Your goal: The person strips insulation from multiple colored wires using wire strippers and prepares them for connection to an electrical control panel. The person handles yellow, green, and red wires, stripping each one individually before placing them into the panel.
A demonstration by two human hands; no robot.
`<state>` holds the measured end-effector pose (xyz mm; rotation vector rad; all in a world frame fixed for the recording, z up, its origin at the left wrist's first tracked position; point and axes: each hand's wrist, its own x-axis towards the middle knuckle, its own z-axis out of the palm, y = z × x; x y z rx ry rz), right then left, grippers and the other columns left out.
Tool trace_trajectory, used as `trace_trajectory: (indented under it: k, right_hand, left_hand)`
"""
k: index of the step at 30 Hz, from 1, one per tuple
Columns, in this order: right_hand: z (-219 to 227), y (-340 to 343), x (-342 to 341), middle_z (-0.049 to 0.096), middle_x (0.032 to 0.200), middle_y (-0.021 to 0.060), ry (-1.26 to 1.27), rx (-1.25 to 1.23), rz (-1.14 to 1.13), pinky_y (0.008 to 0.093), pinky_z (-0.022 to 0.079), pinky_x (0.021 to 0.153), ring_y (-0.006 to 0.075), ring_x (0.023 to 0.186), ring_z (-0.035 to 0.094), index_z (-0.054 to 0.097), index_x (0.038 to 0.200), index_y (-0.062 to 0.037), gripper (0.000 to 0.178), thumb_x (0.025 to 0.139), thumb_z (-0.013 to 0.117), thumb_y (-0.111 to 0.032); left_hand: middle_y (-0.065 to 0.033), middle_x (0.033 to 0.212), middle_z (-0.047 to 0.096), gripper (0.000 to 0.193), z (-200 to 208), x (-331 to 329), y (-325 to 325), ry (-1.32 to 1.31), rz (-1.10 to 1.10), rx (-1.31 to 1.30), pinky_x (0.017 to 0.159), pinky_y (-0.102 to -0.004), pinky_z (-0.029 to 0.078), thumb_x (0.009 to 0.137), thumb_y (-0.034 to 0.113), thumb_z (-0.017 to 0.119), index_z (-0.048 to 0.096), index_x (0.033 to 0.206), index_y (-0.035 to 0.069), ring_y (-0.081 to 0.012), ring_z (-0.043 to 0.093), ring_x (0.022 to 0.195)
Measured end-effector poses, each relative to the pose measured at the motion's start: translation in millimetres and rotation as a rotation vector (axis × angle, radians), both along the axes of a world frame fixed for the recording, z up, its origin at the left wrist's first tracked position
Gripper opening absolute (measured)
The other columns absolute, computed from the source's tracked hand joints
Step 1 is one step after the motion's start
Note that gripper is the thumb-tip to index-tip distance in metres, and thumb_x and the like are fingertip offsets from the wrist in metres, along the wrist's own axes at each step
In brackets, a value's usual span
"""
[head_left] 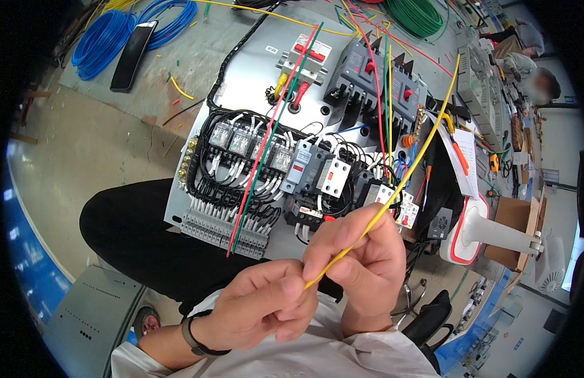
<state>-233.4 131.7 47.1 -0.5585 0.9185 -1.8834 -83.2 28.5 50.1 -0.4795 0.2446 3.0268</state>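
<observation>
A yellow wire (413, 165) slants up to the right across the view. Its lower end is pinched by my left hand (267, 302), and a little higher my right hand (361, 258) grips it between thumb and fingers. Both hands are closed and touch each other. Beyond them lies a metal mounting plate (254, 69) full of electrical parts: relays (240, 142), a grey terminal strip (219, 232), a small breaker (309, 58) and large dark breakers (358, 72). Loose red wires (267, 143) and green wires (276, 135) lie across the plate.
Coils of blue wire (103, 44) and a phone (134, 57) lie at the far left of the bench, a green wire coil (415, 17) at the back. Pliers (456, 145) rest on paper at the right, beside a white stand (471, 233). Another person (538, 82) sits farther right.
</observation>
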Motion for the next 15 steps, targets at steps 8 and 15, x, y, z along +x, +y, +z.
trace_trajectory:
  k: [8,15]
  right_hand:
    - [0,3,-5,0.068,0.100,0.0192,-0.045,0.033,0.005,0.0331,0.054,0.083,0.0216,0.092,0.068,0.049,0.114,0.0017,0.023,0.095,0.062,0.003]
    - [11,4,6,0.067,0.083,0.0221,-0.014,0.233,-0.062,0.0335,0.052,0.069,0.0252,0.077,0.065,0.048,0.109,0.0015,0.039,0.081,0.075,0.003]
  left_hand:
    - [-0.0044,0.073,0.050,0.031,1,-2,-5,-0.045,0.041,-0.581,0.054,-0.0272,0.037,0.106,0.027,0.052,0.053,0.088,0.002,-0.0116,0.043,0.057]
    - [-0.0064,0.062,0.048,0.021,4,-11,-11,0.049,0.188,-1.427,0.046,-0.0341,0.038,0.087,0.006,0.069,0.054,0.072,0.003,-0.0219,0.048,0.049]
